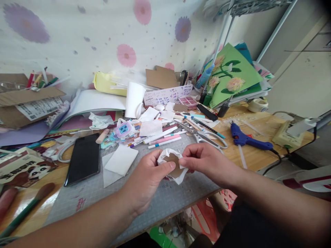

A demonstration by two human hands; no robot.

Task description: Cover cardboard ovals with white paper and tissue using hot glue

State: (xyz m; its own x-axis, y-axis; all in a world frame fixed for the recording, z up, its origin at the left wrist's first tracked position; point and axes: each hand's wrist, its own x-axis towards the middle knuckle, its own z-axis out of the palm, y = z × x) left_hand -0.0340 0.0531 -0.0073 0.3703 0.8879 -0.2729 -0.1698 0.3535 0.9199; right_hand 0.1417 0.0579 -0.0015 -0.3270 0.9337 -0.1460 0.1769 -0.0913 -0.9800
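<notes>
Between both hands, above the front of the grey cutting mat (103, 206), is a brown cardboard disc (177, 172) with white paper folded over its rim. My left hand (147, 175) grips it from the left, thumb lying across the cardboard face. On the opposite side, my right hand (200, 158) pinches the paper edge between thumb and fingers. The underside of the disc is hidden. Just beyond the hands lie scissors (199, 134) and several markers (165, 142). White paper pieces (121, 160) rest on the mat to the left.
A black phone (84, 158) lies left on the mat. At right, a blue glue gun (248, 138) sits near a power strip (287, 134) with cords. A cardboard box (28, 103) stands far left; green flower-decorated card (232, 74) leans at back right.
</notes>
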